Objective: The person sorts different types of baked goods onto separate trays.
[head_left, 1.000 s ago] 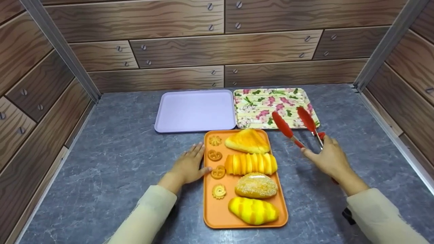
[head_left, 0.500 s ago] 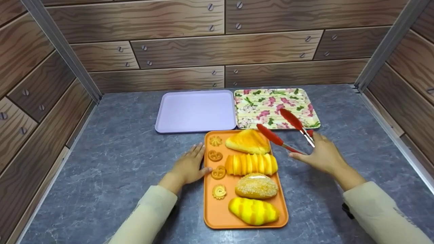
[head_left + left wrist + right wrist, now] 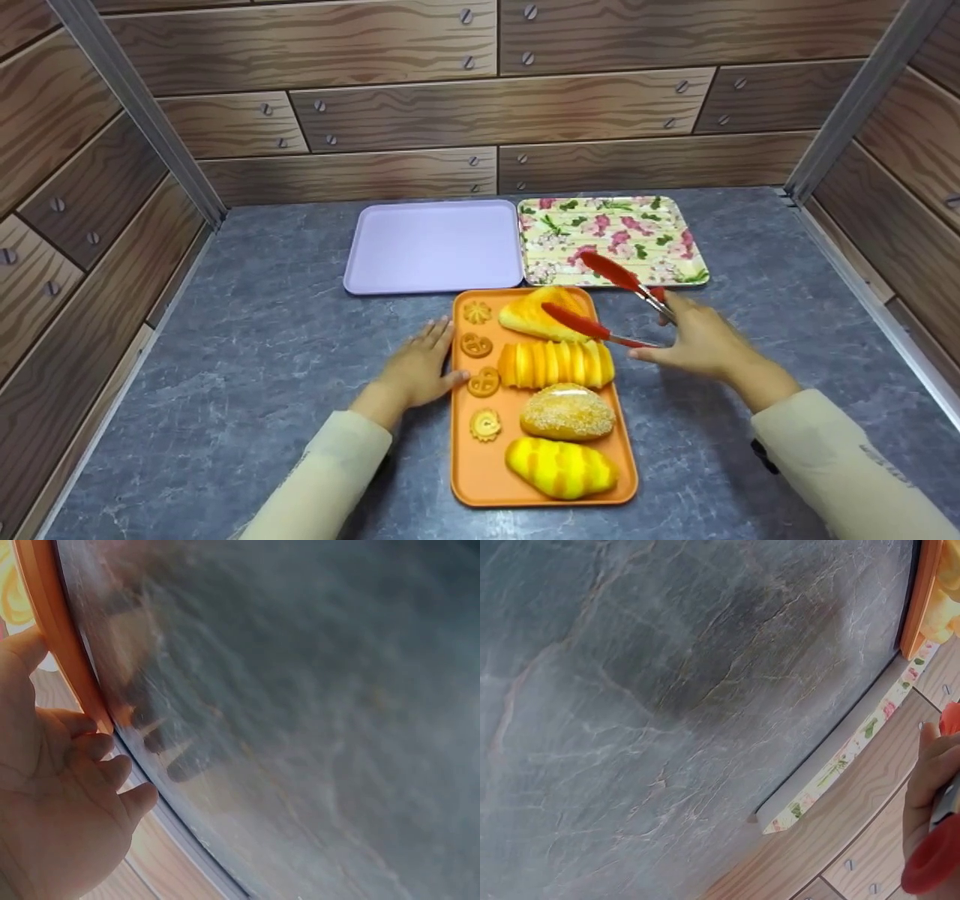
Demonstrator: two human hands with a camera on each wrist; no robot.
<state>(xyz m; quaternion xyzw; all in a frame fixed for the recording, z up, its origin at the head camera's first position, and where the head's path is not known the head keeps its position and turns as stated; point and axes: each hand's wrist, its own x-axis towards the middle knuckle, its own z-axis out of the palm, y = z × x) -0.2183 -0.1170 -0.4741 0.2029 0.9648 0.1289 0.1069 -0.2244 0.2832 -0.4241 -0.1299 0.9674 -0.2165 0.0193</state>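
Observation:
My right hand [image 3: 701, 337] grips a pair of red-tipped tongs [image 3: 611, 270], whose jaws stand apart. One tip lies over the triangular bread [image 3: 529, 311] at the far end of the orange tray [image 3: 480, 480]; the other is above the flowered tray's near edge. Whether a tip touches the bread cannot be told. Down the tray's right side follow a sliced loaf [image 3: 555, 364], a seeded bun [image 3: 568, 412] and a yellow striped bread [image 3: 562, 469]. Flat beside the tray's left edge rests my left hand [image 3: 420, 367], its thumb on the rim near a pretzel cookie [image 3: 483, 382].
Behind the orange tray, a lilac tray [image 3: 435, 247] and a flowered tray [image 3: 547, 225] lie side by side. Several small cookies [image 3: 485, 425] line the orange tray's left side. Wood-patterned walls [image 3: 390, 112] enclose the grey tabletop [image 3: 247, 337] at the back and both sides.
The right hand has moved left with the tongs, from over the flowered tray and the table to the triangular bread. The left hand and the breads have stayed in place.

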